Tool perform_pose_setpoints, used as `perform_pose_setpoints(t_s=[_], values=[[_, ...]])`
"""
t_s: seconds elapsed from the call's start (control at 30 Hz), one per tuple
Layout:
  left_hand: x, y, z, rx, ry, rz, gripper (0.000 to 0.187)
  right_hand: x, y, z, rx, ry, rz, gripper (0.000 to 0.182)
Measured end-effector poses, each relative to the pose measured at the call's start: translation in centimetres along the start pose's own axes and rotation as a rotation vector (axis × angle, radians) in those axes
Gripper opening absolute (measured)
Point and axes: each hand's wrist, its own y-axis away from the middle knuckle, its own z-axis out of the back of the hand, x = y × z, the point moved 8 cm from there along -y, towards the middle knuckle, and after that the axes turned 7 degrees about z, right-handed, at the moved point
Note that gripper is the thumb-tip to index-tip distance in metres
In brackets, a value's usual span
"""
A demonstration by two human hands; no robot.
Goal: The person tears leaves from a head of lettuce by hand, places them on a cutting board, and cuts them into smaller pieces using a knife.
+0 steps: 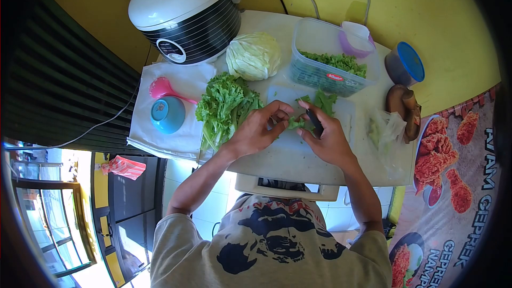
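Observation:
Over a pale cutting board, my left hand pinches one side of a small piece of green lettuce. My right hand is closed round a black knife handle, its fingers near the other side of that piece. The knife's blade cannot be made out. A larger lettuce leaf lies on the board just beyond my right hand. Left of my left hand sits a leafy bunch of lettuce. Behind the board stands a clear plastic container with cut greens inside.
A cabbage and a rice cooker stand at the back left. On a white cloth are a blue bowl and a pink ladle. At right are a blue-lidded tub, a brown object and a plastic bag.

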Motion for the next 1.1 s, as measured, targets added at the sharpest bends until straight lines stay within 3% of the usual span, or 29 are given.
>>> perform_pose_setpoints(t_s=[0.1,0.2,0.3,0.4,0.5,0.6,0.7,0.8,0.9,1.0,1.1], values=[[0.8,-0.2,0.3,-0.035,0.020,0.002,0.031,-0.6,-0.3,0.2,-0.007,0.035,-0.108,0.067],[-1.1,-0.2,1.1,-0.209,-0.156,-0.291,0.028,-0.8,-1.2,0.4,-0.156,0.065,0.078,0.064],[-2.9,0.4,0.8,-0.228,-0.625,-0.494,0.028,-0.3,-1.6,0.7,-0.150,0.083,0.136,0.060],[-1.7,1.2,0.1,-0.196,-0.700,-0.486,0.030,0.1,-0.1,1.4,-0.211,0.153,0.192,0.054],[-2.0,1.5,-0.1,-0.188,-0.706,-0.489,0.028,1.0,1.7,1.8,-0.112,0.085,-0.092,0.048],[-2.4,1.3,-0.2,-0.194,-0.626,-0.496,0.025,0.5,3.9,1.2,-0.057,0.127,-0.042,0.047],[-2.2,1.1,-0.6,-0.218,-0.614,-0.445,0.024,0.1,6.2,0.7,0.023,0.158,-0.185,0.052],[-1.7,1.0,-0.1,-0.332,-0.520,-0.379,0.024,1.3,8.0,-0.1,-0.002,0.228,0.022,0.058],[0.3,0.6,-0.4,-0.335,-0.369,-0.170,0.024,2.0,9.4,-1.0,0.062,0.284,-0.025,0.063],[-0.9,0.9,-0.6,-0.465,-0.546,-0.317,0.022,1.5,10.1,-1.9,0.087,0.332,-0.029,0.068],[-0.8,0.8,-0.7,-0.372,-0.633,-0.335,0.021,0.9,10.0,-2.0,0.090,0.404,-0.049,0.069]])
